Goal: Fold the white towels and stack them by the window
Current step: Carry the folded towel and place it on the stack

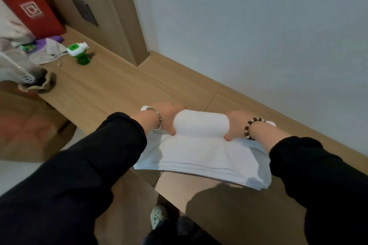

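A white towel [203,157] lies flat on the wooden desk [119,85], its near edge hanging over the desk's front. Its far part is rolled into a thick white roll [201,124]. My left hand [167,117] grips the roll's left end, thumb tucked under it. My right hand [234,123] grips the right end the same way. A metal bangle sits on my left wrist and a bead bracelet on my right. Both arms wear black sleeves.
At the desk's far left stand a green and white bottle [78,51], a grey cloth [47,51], a red box [27,0] and a brown paper bag [37,81]. A white wall [258,26] runs behind the desk. A foot in a pale clog [158,216] shows below.
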Demonstrator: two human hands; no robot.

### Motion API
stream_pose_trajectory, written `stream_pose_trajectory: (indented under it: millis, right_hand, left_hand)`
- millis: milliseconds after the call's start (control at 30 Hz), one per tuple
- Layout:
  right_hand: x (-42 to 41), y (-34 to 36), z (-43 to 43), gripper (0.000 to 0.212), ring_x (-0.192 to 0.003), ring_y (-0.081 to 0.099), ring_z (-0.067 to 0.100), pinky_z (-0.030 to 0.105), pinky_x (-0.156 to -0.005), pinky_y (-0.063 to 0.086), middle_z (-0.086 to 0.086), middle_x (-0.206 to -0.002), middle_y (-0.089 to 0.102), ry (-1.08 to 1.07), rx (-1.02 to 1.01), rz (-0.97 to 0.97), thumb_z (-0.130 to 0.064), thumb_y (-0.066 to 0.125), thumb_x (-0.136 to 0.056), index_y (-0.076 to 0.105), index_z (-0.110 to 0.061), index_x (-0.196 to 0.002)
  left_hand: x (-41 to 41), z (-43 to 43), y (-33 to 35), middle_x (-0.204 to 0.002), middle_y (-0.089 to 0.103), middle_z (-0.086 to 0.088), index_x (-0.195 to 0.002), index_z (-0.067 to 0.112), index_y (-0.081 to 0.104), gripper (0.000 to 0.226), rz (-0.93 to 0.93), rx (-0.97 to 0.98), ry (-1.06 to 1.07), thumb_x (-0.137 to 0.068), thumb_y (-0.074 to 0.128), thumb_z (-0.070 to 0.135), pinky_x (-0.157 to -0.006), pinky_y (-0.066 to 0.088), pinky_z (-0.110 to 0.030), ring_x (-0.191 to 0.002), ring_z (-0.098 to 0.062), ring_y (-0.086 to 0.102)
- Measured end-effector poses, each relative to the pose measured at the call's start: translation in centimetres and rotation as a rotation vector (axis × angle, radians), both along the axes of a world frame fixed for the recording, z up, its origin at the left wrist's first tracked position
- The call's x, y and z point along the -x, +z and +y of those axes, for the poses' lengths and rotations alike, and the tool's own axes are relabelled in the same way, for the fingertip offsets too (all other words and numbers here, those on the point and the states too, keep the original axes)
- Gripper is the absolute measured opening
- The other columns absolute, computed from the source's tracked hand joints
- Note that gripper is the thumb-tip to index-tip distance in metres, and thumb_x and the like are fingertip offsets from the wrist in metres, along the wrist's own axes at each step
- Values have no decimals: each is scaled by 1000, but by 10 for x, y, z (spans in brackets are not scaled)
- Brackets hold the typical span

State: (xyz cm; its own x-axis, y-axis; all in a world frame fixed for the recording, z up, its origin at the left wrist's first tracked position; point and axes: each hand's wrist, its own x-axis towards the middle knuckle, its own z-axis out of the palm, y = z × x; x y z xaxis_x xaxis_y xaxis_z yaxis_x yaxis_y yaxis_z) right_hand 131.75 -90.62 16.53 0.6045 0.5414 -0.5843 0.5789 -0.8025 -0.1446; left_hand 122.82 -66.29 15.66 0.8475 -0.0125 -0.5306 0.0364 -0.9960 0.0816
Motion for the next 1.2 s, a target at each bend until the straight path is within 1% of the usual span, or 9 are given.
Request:
stream_pose_trajectory:
  millis: [67, 200, 433, 533, 767, 900, 967, 1067, 1200]
  right_hand:
    - [0, 12, 14, 39, -79, 59, 19, 26, -63, 45, -4, -93, 63, 54, -21, -98, -36, 72, -69, 54, -19, -100]
    - [6, 37, 59, 56, -84, 58, 23, 28, -64, 41, -1, -97, 62, 175, -82, -288, -43, 72, -67, 45, -23, -112]
    - [62, 77, 163, 42, -68, 50, 22, 30, -59, 37, 1, -81, 58, 379, -274, -531, -43, 65, -73, 39, -19, -97]
    - [102, 90, 220, 42, -67, 47, 22, 30, -59, 36, 0, -77, 54, 459, -306, -596, -43, 63, -75, 41, -19, -102]
    - [227, 92, 390, 40, -78, 56, 24, 32, -65, 42, 2, -88, 59, 630, -373, -605, -45, 60, -78, 44, -20, -106]
    - [327, 76, 497, 40, -86, 60, 27, 31, -66, 38, 3, -95, 63, 732, -427, -555, -48, 59, -79, 46, -21, -106]
    - [379, 63, 547, 40, -86, 59, 27, 32, -67, 39, 4, -95, 63, 800, -416, -522, -46, 59, -80, 45, -19, -106]
    - [446, 46, 605, 41, -89, 60, 27, 34, -74, 43, 4, -97, 63, 878, -405, -450, -44, 61, -80, 46, -19, -108]
    - [510, 13, 662, 40, -89, 60, 27, 32, -69, 39, 4, -98, 64, 988, -398, -388, -47, 57, -79, 46, -19, -106]
  left_hand:
    - [12, 9, 9, -112, 61, 0, -139, 37, 29, 90, -90, -36, 46, -61, 75, 43, -80, 50, -35, -101, -26, 59]
    - [41, 41, 33, -102, 64, 0, -131, 36, 33, 81, -233, -95, 169, -61, 73, 42, -69, 44, -31, -92, -27, 61]
    - [130, 122, 80, -95, 58, -4, -132, 36, 29, 76, -424, -228, 337, -68, 69, 46, -70, 42, -34, -90, -30, 59]
    - [183, 167, 90, -100, 58, -6, -135, 34, 28, 75, -451, -275, 409, -70, 66, 43, -70, 41, -35, -93, -31, 58]
    - [338, 305, 84, -105, 58, -6, -138, 34, 26, 78, -477, -338, 573, -72, 65, 43, -77, 43, -36, -96, -28, 58]
    - [456, 388, 70, -105, 59, -6, -136, 34, 28, 76, -442, -322, 690, -71, 67, 40, -72, 39, -33, -95, -28, 59]
    - [517, 423, 58, -105, 59, -6, -136, 34, 28, 77, -411, -301, 778, -70, 68, 41, -74, 45, -34, -95, -29, 60]
    - [593, 460, 40, -107, 61, -3, -135, 34, 31, 76, -374, -288, 868, -69, 68, 42, -84, 49, -40, -98, -29, 61]
    - [664, 492, 10, -104, 60, -2, -135, 36, 29, 73, -308, -308, 973, -72, 65, 42, -81, 47, -37, -96, -28, 62]
